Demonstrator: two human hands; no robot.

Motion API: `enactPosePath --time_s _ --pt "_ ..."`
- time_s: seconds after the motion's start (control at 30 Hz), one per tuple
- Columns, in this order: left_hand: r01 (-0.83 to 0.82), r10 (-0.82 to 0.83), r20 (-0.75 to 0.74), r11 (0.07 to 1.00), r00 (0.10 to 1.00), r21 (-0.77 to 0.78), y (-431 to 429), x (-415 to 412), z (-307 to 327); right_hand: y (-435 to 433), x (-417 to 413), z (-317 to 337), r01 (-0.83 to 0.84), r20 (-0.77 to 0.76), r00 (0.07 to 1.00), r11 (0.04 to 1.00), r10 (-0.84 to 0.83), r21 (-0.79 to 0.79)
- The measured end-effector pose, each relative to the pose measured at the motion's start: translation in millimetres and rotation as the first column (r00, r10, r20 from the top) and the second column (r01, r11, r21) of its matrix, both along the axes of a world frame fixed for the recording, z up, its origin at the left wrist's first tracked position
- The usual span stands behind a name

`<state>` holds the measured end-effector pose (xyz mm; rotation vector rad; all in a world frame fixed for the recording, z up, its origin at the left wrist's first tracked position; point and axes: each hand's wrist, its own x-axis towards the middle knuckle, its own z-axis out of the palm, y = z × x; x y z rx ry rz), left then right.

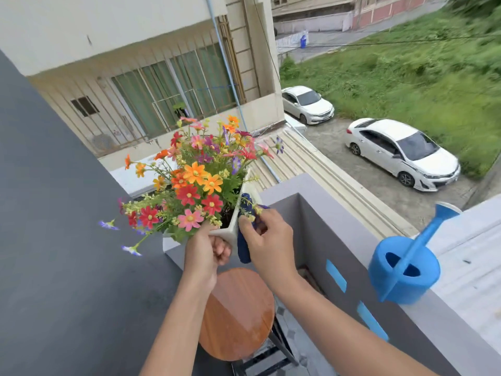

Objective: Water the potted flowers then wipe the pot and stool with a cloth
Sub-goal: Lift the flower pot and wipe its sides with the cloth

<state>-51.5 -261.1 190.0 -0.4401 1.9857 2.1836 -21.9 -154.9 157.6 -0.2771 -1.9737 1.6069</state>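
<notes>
My left hand gripping the near rim corner of the tilted pot, my right hand pinching the blue cloth against its side, stool below, watering can well apart on the ledge.

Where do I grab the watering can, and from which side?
Grip the watering can by the handle spanning its open top, from above on your side: the spout points away, and the body looks too wide for one hand.
</notes>
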Motion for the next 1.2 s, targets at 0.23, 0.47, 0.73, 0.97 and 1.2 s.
enactPosePath --time_s 0.23,0.47,0.73,0.97,1.2 --pt "0.053 -0.052 -0.03 0.998 0.998 0.019 -9 1 -5 1 9 -58 0.004 0.197 0.98 0.997 0.01 -0.071" --pt "0.13 -0.132 -0.009 0.981 0.991 -0.145 -9 2 0 3 8 -9 0.031 -0.007 0.999 0.976 -0.034 -0.218" --pt "0.204 -0.208 -0.099 0.978 0.973 -0.046 -6 19 5 49 -36 10 0.136 -0.036 0.989 0.972 -0.145 -0.194" --pt "0.185 -0.187 -0.128 0.982 0.974 -0.025 -6 6 10 40 -23 -24 0.122 0.1 0.989 0.984 -0.109 -0.132" --pt "0.204 -0.211 -0.066 0.974 0.975 -0.102 -9 -7 -2 43 -30 15 0.021 -0.068 0.997 0.947 -0.045 -0.32"
